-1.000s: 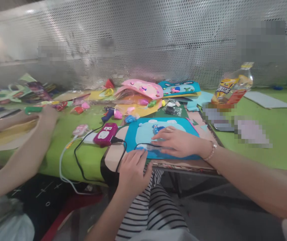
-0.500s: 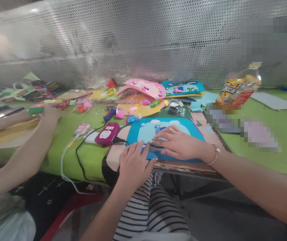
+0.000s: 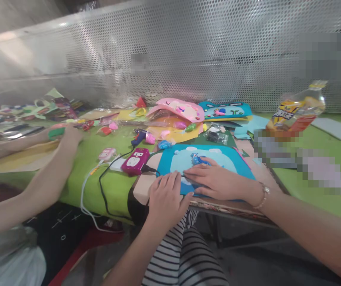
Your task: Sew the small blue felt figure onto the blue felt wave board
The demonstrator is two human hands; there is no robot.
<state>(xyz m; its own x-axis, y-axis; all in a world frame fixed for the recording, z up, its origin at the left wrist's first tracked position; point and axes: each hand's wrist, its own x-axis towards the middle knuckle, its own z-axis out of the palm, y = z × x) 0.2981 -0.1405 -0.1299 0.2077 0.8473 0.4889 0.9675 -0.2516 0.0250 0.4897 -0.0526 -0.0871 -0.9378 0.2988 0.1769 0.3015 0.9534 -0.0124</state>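
Note:
A blue craft sheet (image 3: 243, 169) with a light-blue middle and white cloud shapes lies at the table's front edge. On it sits a small blue figure (image 3: 198, 159), seemingly of modelling clay, partly behind the fingers of my right hand (image 3: 215, 180). That hand rests flat across the sheet, fingers stretched to the left. My left hand (image 3: 166, 194) lies palm down on the sheet's lower left corner, fingers extended and thumb apart. Neither hand grips anything I can see. A dark strip shows on the sheet between them; I cannot tell what it is.
Left of the sheet are a magenta power adapter (image 3: 135, 161) with cables and a blue glue gun (image 3: 138, 137). Behind lie coloured clay lumps, a pink craft sheet (image 3: 179, 109) and another blue one (image 3: 227, 111). A bottle (image 3: 298, 109) stands right. Another person's arm (image 3: 57, 171) reaches in left.
The whole view has shifted, so the scene sits slightly lower and further right. More of the blue figure shows beside my right fingers. Both hands stay on the sheet.

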